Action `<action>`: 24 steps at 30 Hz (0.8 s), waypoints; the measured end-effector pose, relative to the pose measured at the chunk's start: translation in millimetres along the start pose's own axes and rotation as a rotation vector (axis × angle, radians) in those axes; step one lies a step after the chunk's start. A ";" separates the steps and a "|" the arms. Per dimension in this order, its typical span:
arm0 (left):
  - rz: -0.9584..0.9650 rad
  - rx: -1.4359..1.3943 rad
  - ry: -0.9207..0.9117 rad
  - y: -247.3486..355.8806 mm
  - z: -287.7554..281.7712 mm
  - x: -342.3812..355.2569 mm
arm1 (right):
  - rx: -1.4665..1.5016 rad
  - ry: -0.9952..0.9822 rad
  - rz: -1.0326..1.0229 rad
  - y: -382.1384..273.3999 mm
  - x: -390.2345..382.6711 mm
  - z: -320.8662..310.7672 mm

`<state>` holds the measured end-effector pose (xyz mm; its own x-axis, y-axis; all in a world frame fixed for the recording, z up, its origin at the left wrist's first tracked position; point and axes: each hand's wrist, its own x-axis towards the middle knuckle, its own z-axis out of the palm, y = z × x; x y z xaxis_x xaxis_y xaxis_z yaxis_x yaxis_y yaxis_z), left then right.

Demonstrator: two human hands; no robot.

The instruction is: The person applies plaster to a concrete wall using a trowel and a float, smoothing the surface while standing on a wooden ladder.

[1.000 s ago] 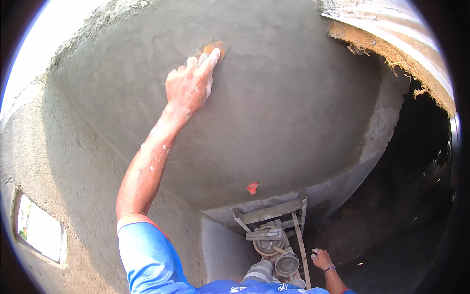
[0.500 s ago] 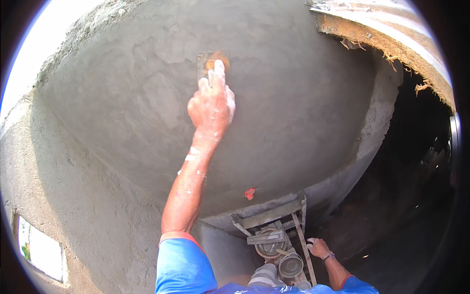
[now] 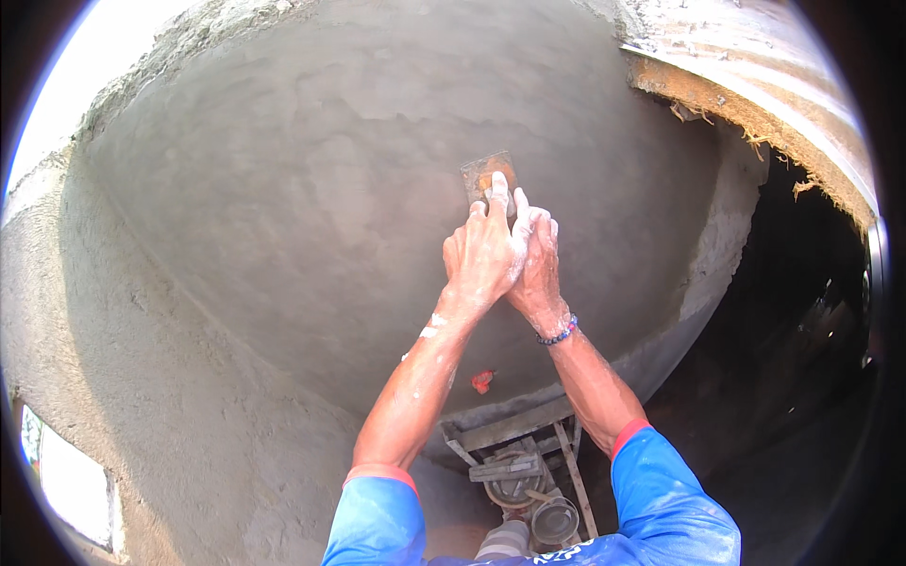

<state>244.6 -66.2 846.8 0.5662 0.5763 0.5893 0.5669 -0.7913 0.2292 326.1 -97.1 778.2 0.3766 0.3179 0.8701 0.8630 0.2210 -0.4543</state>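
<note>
My left hand (image 3: 483, 250), spotted with pale plaster, grips a plastering trowel (image 3: 474, 179) with one finger stretched along its orange-stained back. The trowel's flat blade lies against the smooth grey plastered wall (image 3: 311, 208). Right beside it, my right hand (image 3: 538, 274) presses up against the left hand, its fingers bent. What those fingers hold is hidden behind the two hands. A beaded bracelet (image 3: 559, 330) circles my right wrist. Low on the wall, below my hands, is a small red piece (image 3: 482, 381).
A wooden stand or ladder (image 3: 514, 424) rises below, with a bucket (image 3: 555, 521) and a round container (image 3: 514, 486) near its foot. A rough side wall (image 3: 123, 377) with an opening (image 3: 71, 481) stands left. A ragged-edged board (image 3: 755, 123) juts out at upper right, above a dark space.
The trowel and my left hand have moved right and down across the wall. My right hand has come up from beside the wooden stand to join the left.
</note>
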 end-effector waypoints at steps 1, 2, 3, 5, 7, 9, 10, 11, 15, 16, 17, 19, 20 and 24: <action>0.017 0.007 -0.001 -1.9 -5.0 0.3 | -0.005 -0.008 -0.011 1.5 7.5 6.8; 0.011 -0.003 0.007 -2.4 -9.2 0.6 | -0.057 0.004 -0.020 4.9 13.4 15.1; 0.000 -0.033 -0.040 -1.5 -13.2 0.9 | -0.109 0.017 -0.030 6.9 16.7 21.6; -0.035 -0.074 -0.078 -9.4 -22.0 -3.0 | -0.136 0.048 -0.061 5.1 14.0 32.3; 0.026 -0.114 -0.155 -28.7 -36.5 -12.3 | -0.139 -0.007 -0.078 3.8 10.7 33.0; 0.057 -0.104 -0.030 -44.7 -45.5 -24.4 | -0.243 -0.025 -0.212 6.1 20.2 27.4; 0.090 -0.067 0.079 -55.7 -48.4 -30.3 | -0.329 -0.032 -0.325 5.9 24.4 24.7; 0.125 0.011 0.277 -68.5 -52.5 -32.1 | -0.406 -0.037 -0.443 -1.5 33.8 21.0; 0.249 0.215 0.814 -112.1 -74.0 10.5 | -0.554 0.091 -0.705 -39.5 155.0 -12.6; 0.237 0.258 0.846 -120.2 -79.6 17.9 | -0.584 0.072 -0.738 -42.7 166.7 -19.7; 0.230 0.302 0.870 -127.1 -86.2 21.4 | -0.571 0.087 -0.740 -33.3 170.9 -21.5; 0.179 0.316 0.849 -142.0 -92.0 25.6 | -0.520 0.146 -0.544 -7.7 172.4 -33.4; 0.141 0.327 0.833 -151.4 -89.9 24.5 | -0.532 0.120 -0.565 10.3 164.0 -36.8; 0.205 0.303 0.741 -179.2 -76.9 17.6 | -0.495 0.077 -0.597 38.5 109.4 -26.2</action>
<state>107.0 70.1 875.7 0.1947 0.0590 0.9791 0.6921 -0.7156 -0.0945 409.4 -78.0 860.8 -0.1919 0.2058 0.9596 0.9700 -0.1086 0.2173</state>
